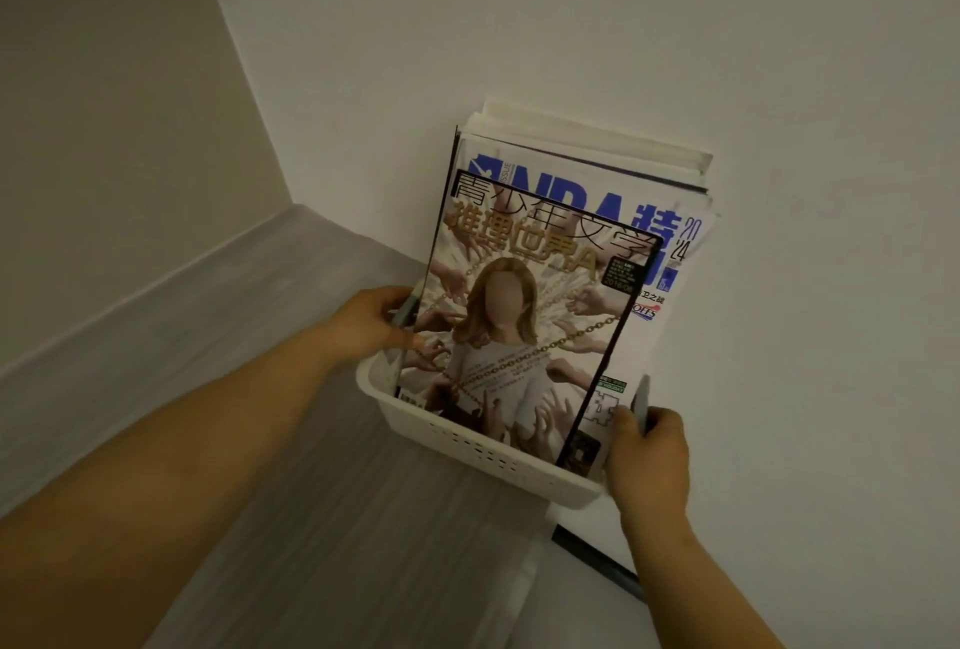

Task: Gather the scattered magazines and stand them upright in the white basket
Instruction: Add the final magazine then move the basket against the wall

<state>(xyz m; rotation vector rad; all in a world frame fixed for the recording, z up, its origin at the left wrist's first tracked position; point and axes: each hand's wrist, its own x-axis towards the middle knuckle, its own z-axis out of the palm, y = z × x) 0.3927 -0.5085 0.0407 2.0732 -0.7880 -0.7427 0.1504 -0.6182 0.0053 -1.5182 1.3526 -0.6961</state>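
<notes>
Magazines (519,336) stand upright in the white basket (467,445) on the floor (311,466), between both hands. Left hand (363,321) grip: fingers curled round the stack's left edge, thumb on the cover. Right hand (649,456) grip pinches a thin grey edge (642,399) at the basket's right end; what it belongs to is unclear. Cover bottoms are hidden behind the basket wall.

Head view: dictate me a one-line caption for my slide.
Left hand and right hand grip the ends of a white basket holding upright magazines against the wall.
</notes>
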